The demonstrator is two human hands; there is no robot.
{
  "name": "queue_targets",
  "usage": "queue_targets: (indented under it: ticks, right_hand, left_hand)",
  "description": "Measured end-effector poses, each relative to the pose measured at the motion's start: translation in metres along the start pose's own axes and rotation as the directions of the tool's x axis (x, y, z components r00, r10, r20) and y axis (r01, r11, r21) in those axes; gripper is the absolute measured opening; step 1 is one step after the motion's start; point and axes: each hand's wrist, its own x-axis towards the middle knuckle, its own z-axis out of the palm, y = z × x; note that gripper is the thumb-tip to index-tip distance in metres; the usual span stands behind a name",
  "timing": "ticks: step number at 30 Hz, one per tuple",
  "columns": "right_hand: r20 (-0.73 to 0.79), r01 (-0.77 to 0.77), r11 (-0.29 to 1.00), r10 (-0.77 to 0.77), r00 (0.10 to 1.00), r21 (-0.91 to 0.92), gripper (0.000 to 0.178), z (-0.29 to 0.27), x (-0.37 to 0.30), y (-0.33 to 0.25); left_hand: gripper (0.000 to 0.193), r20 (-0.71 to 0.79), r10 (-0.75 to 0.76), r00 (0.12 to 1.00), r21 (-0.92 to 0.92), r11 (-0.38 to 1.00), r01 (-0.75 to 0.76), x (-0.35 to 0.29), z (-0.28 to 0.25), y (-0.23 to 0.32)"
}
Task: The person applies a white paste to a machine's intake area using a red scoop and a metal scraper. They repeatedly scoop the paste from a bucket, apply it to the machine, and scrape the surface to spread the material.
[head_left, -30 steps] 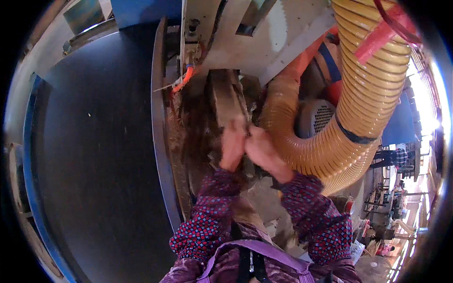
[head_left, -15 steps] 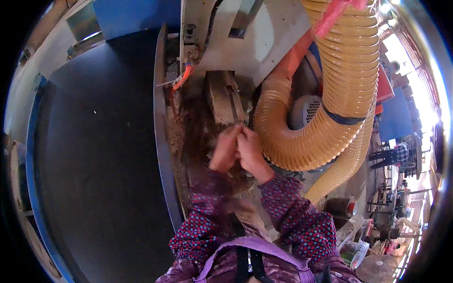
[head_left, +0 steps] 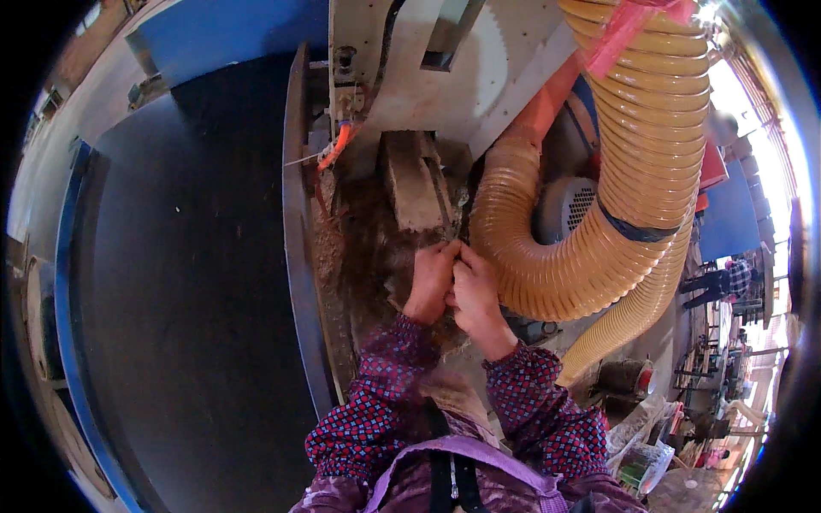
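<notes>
We take the yellow ribbed hose point(head_left: 650, 171) as our landmark. Left of it lies the wide dark table point(head_left: 180, 282) with its blue edge, and next to that the pale machine housing point(head_left: 445, 77) above a wooden block point(head_left: 413, 184) in a bed of sawdust point(head_left: 359, 265). A grey motor point(head_left: 564, 209) sits tucked inside the hose's bend. Just left of the lowest curve of the hose, our left hand point(head_left: 430, 280) and right hand point(head_left: 475, 295) press together, touching each other, fingers curled on something small below the wooden block; we cannot tell what they pinch.
</notes>
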Motion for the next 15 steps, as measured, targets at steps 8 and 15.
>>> queue_targets:
  ticks: [8,15]
  right_hand:
    - [0.04,0.333,0.825,-0.355,0.934,-0.457,0.017,0.009,0.011,0.005]
    - [0.054,0.396,0.746,-0.438,0.898,-0.536,0.027,-0.006,0.019,0.032]
  left_hand:
    - [0.021,0.031,0.041,0.999,-0.072,0.997,-0.039,0.007,-0.013,-0.011]
    - [0.02,0.024,-0.163,0.986,-0.319,0.934,0.162,0.011,-0.01,-0.04]
